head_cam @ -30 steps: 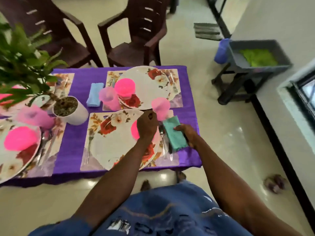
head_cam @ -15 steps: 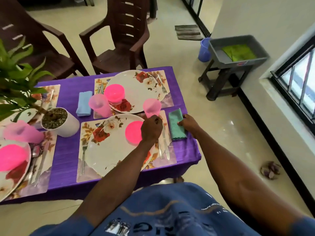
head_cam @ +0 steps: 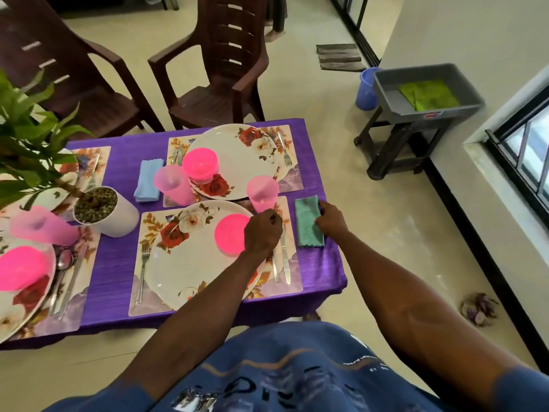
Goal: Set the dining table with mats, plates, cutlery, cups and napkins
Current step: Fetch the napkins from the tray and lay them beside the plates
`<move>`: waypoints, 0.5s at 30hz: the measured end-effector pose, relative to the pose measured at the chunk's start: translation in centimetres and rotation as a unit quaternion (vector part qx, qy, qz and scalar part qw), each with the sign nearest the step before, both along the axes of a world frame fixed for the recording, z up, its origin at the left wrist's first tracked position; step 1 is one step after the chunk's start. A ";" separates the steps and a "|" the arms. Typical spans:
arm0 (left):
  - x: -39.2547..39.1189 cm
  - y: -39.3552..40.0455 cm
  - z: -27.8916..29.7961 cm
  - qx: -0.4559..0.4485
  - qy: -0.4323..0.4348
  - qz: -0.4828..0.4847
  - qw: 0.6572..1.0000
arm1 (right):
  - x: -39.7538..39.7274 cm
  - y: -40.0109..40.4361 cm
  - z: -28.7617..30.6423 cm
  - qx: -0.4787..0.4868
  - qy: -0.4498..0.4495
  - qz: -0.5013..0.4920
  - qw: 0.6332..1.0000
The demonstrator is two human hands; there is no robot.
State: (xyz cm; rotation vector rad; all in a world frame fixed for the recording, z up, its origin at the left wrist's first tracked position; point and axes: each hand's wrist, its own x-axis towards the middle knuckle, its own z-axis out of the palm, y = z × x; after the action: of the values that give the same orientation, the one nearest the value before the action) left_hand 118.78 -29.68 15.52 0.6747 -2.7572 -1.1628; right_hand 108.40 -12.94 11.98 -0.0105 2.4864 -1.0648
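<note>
On the purple-clothed table (head_cam: 114, 263), the near floral mat (head_cam: 292, 288) holds a flowered plate (head_cam: 184, 263) with a pink bowl (head_cam: 231, 233), a fork (head_cam: 142, 272) on its left and a knife (head_cam: 285, 263) on its right. My left hand (head_cam: 263, 233) sits curled at the base of a pale pink cup (head_cam: 263, 191), right above the knife's top. What its fingertips hold is hidden. My right hand (head_cam: 331, 218) holds the right edge of a teal napkin (head_cam: 307, 227), which lies flat on the cloth beside the mat.
The far setting has a plate (head_cam: 249, 156), a pink bowl (head_cam: 200, 165), a cup (head_cam: 172, 182), a fork (head_cam: 285, 153) and a blue napkin (head_cam: 148, 179). A potted plant (head_cam: 116, 215) stands left of centre. Two brown chairs (head_cam: 219, 84) stand behind, and a grey bin on a stool (head_cam: 427, 96) at right.
The teal napkin went from the near mat's cutlery to the cloth right of the mat, with my right hand still on it. My left hand stayed by the pink cup.
</note>
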 end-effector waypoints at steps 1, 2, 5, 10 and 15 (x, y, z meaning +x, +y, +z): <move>0.0 0.1 -0.1 -0.004 0.000 -0.003 1.000 | 0.0 0.0 0.0 0.006 0.007 0.004 1.000; 0.0 0.2 -0.1 -0.010 0.002 -0.005 1.000 | 0.1 0.0 0.0 0.009 0.014 0.003 1.000; 0.2 0.4 -0.1 -0.024 0.004 -0.015 1.000 | 0.7 0.1 0.1 0.041 0.044 -0.011 0.998; 0.8 1.0 -0.2 -0.034 0.004 -0.021 0.999 | 3.6 0.0 -0.2 0.169 0.135 0.085 0.973; 1.6 1.3 -0.5 -0.040 0.004 -0.038 0.998 | 5.2 0.0 -0.9 0.201 0.125 0.153 0.959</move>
State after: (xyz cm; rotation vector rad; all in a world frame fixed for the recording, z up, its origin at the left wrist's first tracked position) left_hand 120.40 -28.34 15.00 0.5608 -2.8283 -1.0578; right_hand 113.64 -12.91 11.13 -0.4154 2.7644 -0.4423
